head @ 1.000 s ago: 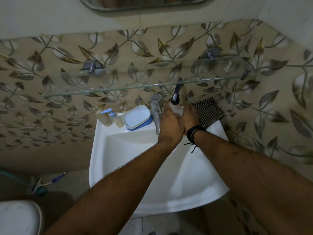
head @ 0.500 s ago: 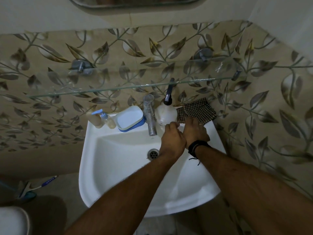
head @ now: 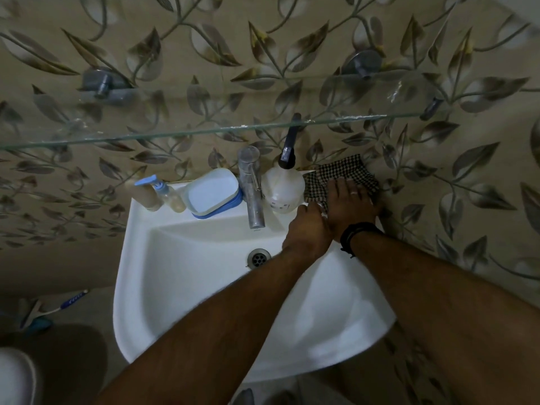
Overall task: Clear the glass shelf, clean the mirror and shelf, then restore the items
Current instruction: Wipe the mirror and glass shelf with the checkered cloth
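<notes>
Hands [head: 330, 217] moved from spray bottle [head: 282, 188] onto cloth [head: 339, 176]

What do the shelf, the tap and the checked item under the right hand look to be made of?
Shelf: clear glass, since the leaf tiles show through it and its front edge is greenish.
Tap: metal, probably chrome or steel, with a dull grey sheen and spotting.
Checked item: woven cloth, soft and crumpled, lying under the right hand.
</notes>
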Action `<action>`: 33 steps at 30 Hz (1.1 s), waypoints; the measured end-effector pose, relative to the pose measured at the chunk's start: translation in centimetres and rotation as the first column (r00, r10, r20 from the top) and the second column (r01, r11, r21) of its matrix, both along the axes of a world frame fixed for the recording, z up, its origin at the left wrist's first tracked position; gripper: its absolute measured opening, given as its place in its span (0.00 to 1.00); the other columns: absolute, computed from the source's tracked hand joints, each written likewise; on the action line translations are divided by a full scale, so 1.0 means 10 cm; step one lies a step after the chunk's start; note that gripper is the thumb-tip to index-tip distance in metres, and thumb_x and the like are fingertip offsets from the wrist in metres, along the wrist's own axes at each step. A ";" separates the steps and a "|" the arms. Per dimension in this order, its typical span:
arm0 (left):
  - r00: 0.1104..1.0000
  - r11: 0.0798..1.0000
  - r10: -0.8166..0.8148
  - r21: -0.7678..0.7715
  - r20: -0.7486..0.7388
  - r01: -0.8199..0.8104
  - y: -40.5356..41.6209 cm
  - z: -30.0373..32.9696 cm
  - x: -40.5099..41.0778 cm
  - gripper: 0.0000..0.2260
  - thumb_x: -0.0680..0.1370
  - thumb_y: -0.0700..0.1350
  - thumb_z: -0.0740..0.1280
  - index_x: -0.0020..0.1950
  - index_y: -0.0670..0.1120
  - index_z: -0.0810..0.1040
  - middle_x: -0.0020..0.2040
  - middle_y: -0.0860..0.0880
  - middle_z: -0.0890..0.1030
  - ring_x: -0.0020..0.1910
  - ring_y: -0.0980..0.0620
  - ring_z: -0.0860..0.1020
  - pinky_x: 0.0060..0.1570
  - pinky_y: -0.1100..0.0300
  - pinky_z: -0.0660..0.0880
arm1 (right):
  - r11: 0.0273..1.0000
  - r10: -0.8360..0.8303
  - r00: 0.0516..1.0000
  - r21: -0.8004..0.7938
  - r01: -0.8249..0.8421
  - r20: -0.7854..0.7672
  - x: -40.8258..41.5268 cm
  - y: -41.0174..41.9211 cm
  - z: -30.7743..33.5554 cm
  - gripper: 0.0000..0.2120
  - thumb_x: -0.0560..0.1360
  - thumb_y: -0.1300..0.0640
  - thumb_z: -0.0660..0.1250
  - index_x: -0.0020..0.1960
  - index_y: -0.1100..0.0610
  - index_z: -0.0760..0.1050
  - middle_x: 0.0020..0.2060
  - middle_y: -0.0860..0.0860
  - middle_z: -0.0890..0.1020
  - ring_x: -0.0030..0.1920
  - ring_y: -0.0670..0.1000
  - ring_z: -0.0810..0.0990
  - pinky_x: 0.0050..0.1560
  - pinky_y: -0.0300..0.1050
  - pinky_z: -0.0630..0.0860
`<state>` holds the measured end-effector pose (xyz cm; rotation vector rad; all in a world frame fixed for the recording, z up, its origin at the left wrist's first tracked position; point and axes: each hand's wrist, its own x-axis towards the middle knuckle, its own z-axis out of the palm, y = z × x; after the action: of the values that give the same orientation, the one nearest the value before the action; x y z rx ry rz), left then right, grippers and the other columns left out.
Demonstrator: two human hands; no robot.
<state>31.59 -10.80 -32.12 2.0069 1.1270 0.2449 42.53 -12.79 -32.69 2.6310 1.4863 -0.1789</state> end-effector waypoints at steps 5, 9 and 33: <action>0.999 0.999 -0.036 0.031 -0.011 0.036 0.07 -0.08 0.01 0.16 0.80 0.42 0.60 0.68 0.43 0.72 0.66 0.41 0.73 0.64 0.42 0.73 0.63 0.53 0.69 | 1.000 -0.022 1.000 -0.013 0.022 0.011 -0.01 0.08 -0.10 0.34 0.79 0.41 0.57 0.79 0.50 0.49 0.78 0.55 0.54 0.77 0.60 0.55 0.69 0.75 0.55; 0.999 0.999 -0.037 0.031 -0.017 0.037 0.15 -0.15 0.04 0.16 0.80 0.42 0.61 0.68 0.43 0.72 0.66 0.41 0.74 0.64 0.43 0.73 0.63 0.53 0.69 | 1.000 -0.002 0.999 -0.029 0.003 0.035 0.01 0.15 -0.20 0.33 0.80 0.42 0.57 0.79 0.53 0.50 0.77 0.58 0.57 0.75 0.61 0.59 0.68 0.76 0.57; 0.991 0.999 -0.025 -0.040 -0.132 0.020 -0.16 -0.34 -0.28 0.22 0.79 0.47 0.64 0.70 0.43 0.64 0.64 0.41 0.70 0.60 0.38 0.75 0.56 0.48 0.73 | 0.990 0.141 0.970 -0.013 -0.141 0.200 -0.22 -0.23 -0.09 0.12 0.77 0.64 0.57 0.57 0.60 0.74 0.50 0.59 0.80 0.46 0.60 0.81 0.46 0.56 0.78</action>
<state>28.75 -12.35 -35.51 2.0244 1.1819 0.0780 40.36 -15.14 -33.61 2.4465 1.5947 0.0976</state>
